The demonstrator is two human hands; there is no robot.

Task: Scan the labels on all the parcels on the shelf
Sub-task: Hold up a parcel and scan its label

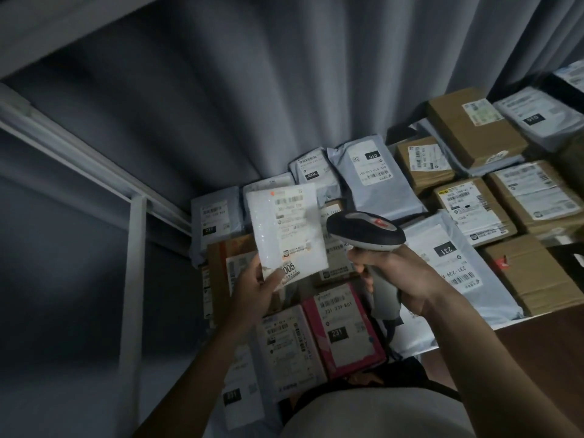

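My left hand (pixel 256 287) pinches the lower edge of a small white parcel (pixel 286 232) and holds it up above the shelf, label facing me. My right hand (pixel 396 273) grips the handle of a grey and black barcode scanner (pixel 366 232). The scanner's head points left at the parcel's label, close beside it. Under both hands lie several parcels: a pink one (pixel 343 327), a white bag marked 231 (pixel 455 267), brown boxes (pixel 477 210) and grey bags (pixel 373 172).
A white metal shelf frame (pixel 134 279) stands at the left. A grey curtain (pixel 252 90) hangs behind the parcels. More boxes and bags (pixel 474 131) fill the shelf toward the right back. My light shirt (pixel 379 415) shows at the bottom.
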